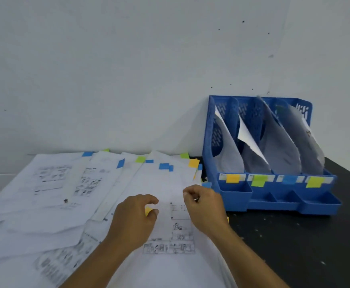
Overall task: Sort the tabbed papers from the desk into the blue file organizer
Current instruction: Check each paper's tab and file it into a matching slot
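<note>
roughly midway, judging by layout. organizer at table's right, against wall; all four slots already hold sheets, front labels yellow, green, blue, green-yellow. many tabbed papers left, fanned over table, blue, green, yellow tabs showing at far edges. left hand over top sheet, fingers curled, seemingly pinching small yellow tab. right hand fingers curled at same sheet's right edge; grip unclear, blurred. most of pile unsorted.
</note>
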